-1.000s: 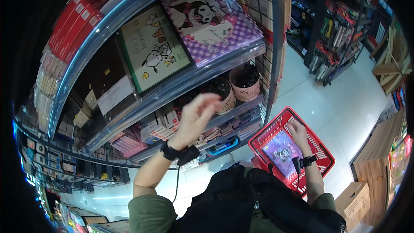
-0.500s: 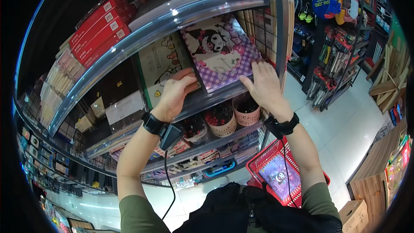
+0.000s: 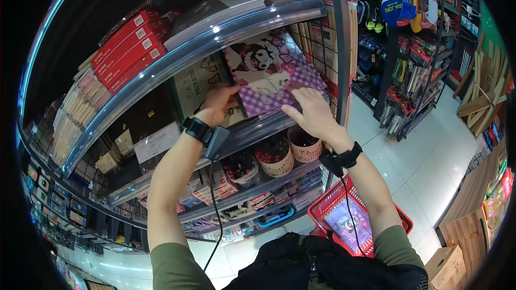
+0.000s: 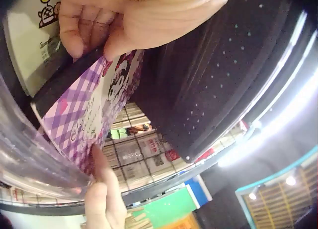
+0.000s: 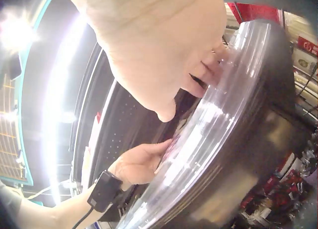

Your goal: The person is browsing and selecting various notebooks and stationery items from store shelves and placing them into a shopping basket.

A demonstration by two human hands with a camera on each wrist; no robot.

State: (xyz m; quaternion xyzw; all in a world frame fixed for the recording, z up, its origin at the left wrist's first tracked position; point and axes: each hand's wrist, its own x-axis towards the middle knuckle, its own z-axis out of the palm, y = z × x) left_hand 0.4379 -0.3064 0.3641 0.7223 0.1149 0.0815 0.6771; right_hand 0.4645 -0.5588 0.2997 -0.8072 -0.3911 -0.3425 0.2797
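Observation:
A purple-checked stationery item [image 3: 269,78] with a cartoon character on its cover lies on the shelf behind a clear front lip. My left hand [image 3: 219,104] is at its left edge; in the left wrist view that hand [image 4: 164,20] pinches the dark edge between thumb and fingers. My right hand [image 3: 314,111] reaches over the lip at the near right part of the item. Its extended finger touches the cover in the left wrist view, while the right wrist view hides the fingertips of this hand [image 5: 154,50] partly behind the lip. A Pochacco item [image 3: 193,88] lies to the left.
Pink pots [image 3: 275,160] stand on the shelf below. A red basket [image 3: 403,220] holding a purple character item [image 3: 349,225] is at lower right. Red boxes [image 3: 126,48] are stacked upper left. A wire side panel [image 3: 322,43] bounds the shelf's right end.
My right hand has come from the basket to the shelf, then shifted left along the item's front. My left hand has moved up from mid-air to the item's left edge and taken hold.

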